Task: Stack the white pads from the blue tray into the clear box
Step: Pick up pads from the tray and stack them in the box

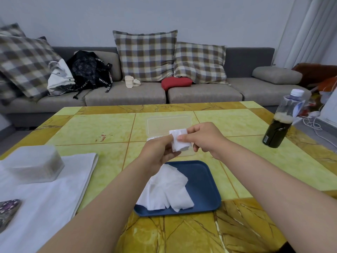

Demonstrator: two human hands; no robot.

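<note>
Pad [179,141] in left hand [158,152], right hand [204,137], over clear box [167,125] rim.

At ten o'clock on the sofa [125,94], a black backpack [85,70] is showing white capitals along its straps. "WOM" is reading fairly clearly on one strap and "NWE" on another near the top. At two o'clock, a dark bottle [277,128] is carrying a small label, too tiny to read.

Hands: we pinch one pad [179,141] between our left hand [158,152] and right hand [204,137], above the box [169,123].
Box: clear, beyond the tray [204,179].
Tray: blue, holds a pile [167,190] of pads.
Bottle [279,125]: upright, far right.
</note>
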